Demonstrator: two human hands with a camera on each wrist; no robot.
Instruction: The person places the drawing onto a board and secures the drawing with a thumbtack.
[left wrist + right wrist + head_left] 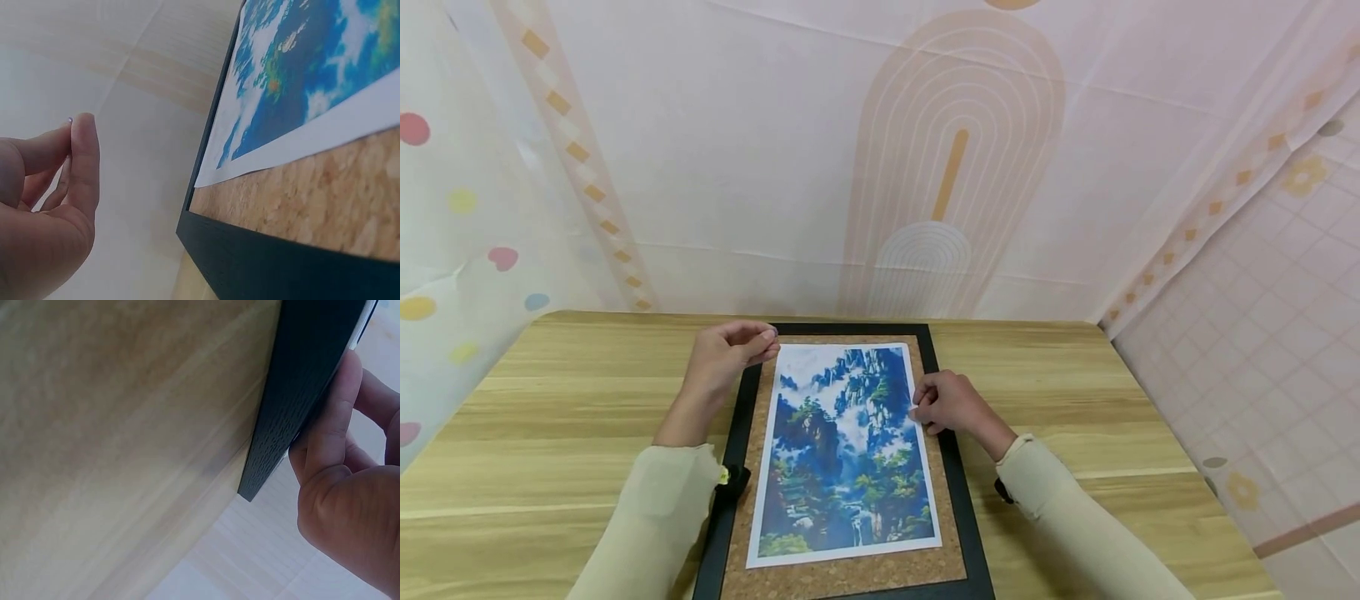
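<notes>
Nearest the person, the two cream sleeves [647,517] come in over the wooden table [550,433], one on each side of a black-framed cork board [842,571] that lies flat between the forearms. On the cork rests a landscape print [846,450], blue and green with a white border, its long sides running away from the person. The right hand [951,404] sits at the print's right edge, about midway up, fingers curled down onto the paper and the frame there; the right wrist view shows the fingers against the black frame edge, so the hand seems to pin the sheet rather than grasp anything loose. Further off, the left hand [722,358] hovers just left of the print's far left corner, thumb and forefinger pinched together, the other fingers loosely curled. The left wrist view shows a tiny grey point [69,120] at the fingertips [84,134], probably a pin head, though it is too small to be sure. To do this step well, I judge the right hand should keep the sheet flat and square while the left brings its pinch straight down inside the white border at that corner [203,181], pressing upright into the cork. Beyond the board hangs a pale patterned backdrop [880,150].
</notes>
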